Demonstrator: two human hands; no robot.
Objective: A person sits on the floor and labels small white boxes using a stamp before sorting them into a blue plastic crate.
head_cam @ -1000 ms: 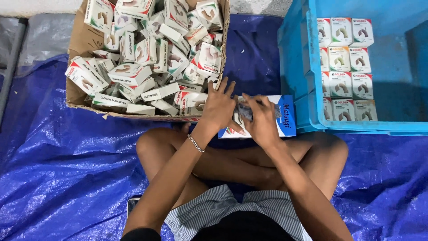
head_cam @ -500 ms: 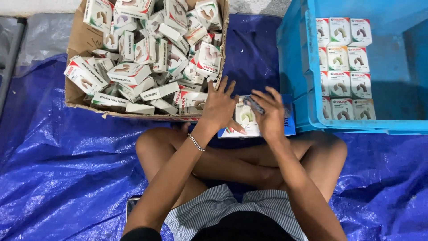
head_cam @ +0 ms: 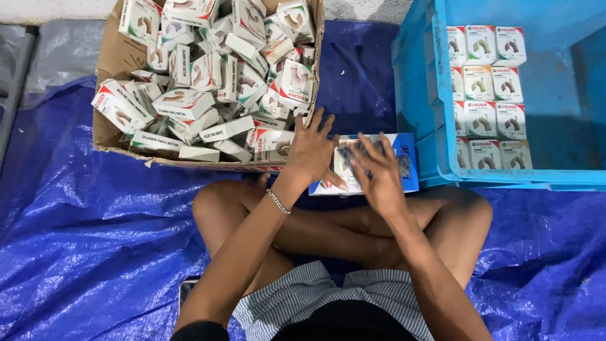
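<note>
I sit cross-legged on a blue tarp. A flat blue-edged box [head_cam: 409,165] lies in front of my knees and both hands work over it. My left hand [head_cam: 312,151], fingers spread, rests against a small white box [head_cam: 344,169] at the flat box's left side, thumb along its lower edge. My right hand [head_cam: 380,173] hovers just right of it, fingers over a blurred dark clump [head_cam: 361,148]. Whether it grips that clump is unclear. A thin bracelet [head_cam: 278,201] is on my left wrist.
A cardboard carton [head_cam: 112,60] at upper left is heaped with several small white boxes lying loose. On the right stands a blue plastic crate [head_cam: 413,95] with the same boxes set in neat rows. A phone corner [head_cam: 187,289] shows by my left thigh.
Both hands stayed over the flat box. A small white box came up between them half a second ago and now sits lower under my left palm. My right hand dropped slightly.
</note>
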